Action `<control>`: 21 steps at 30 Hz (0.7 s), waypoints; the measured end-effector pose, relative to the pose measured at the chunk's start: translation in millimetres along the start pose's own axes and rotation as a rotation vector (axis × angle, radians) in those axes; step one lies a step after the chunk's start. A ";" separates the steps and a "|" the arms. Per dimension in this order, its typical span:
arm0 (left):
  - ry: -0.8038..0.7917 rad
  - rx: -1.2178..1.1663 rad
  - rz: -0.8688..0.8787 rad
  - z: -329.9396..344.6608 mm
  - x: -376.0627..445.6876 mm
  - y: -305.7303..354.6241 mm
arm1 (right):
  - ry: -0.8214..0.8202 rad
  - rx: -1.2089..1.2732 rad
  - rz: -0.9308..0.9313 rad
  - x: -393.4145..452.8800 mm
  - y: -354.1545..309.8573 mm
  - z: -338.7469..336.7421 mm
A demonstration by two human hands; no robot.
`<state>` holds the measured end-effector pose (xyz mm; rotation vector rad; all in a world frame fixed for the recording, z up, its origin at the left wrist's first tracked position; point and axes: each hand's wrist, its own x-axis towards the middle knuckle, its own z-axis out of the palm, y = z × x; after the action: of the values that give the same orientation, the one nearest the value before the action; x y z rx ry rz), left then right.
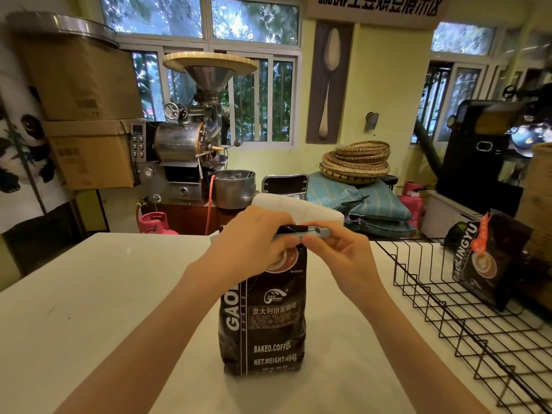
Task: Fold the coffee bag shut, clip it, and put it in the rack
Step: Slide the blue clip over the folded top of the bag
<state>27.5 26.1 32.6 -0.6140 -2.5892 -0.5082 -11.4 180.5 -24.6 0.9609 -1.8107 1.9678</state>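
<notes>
White table point(89, 294), upright black coffee bag point(264, 321)

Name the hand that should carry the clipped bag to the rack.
Right, probably. The wire rack sits on the right hand's side of the coffee bag; the left hand would have to cross over.

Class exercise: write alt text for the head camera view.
Two bare hands, left hand and right hand, press a pale blue plastic clip onto the folded top of an upright black coffee bag on a white table, left of a black wire rack.
</notes>
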 end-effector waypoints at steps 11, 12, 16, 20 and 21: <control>-0.006 -0.079 0.069 -4.3 -1.0 3.8 | -0.100 -0.162 0.042 0.6 -5.4 -12.6; -0.017 -0.091 0.065 -5.4 -0.9 3.0 | -0.150 -0.169 0.067 2.3 -8.0 -15.6; -0.039 -0.111 0.048 -5.6 1.4 0.5 | -0.180 -0.146 0.062 3.8 -11.6 -19.4; -0.003 -0.099 0.047 -1.9 1.1 1.1 | -0.063 -0.174 0.016 0.0 -6.5 -12.1; 0.010 -0.101 0.048 -1.1 0.5 1.5 | -0.033 -0.206 -0.003 -1.6 -4.9 -9.3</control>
<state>28.1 27.0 34.1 -0.7029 -2.5453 -0.6276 -9.6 190.6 -21.7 0.9333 -1.9824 1.7312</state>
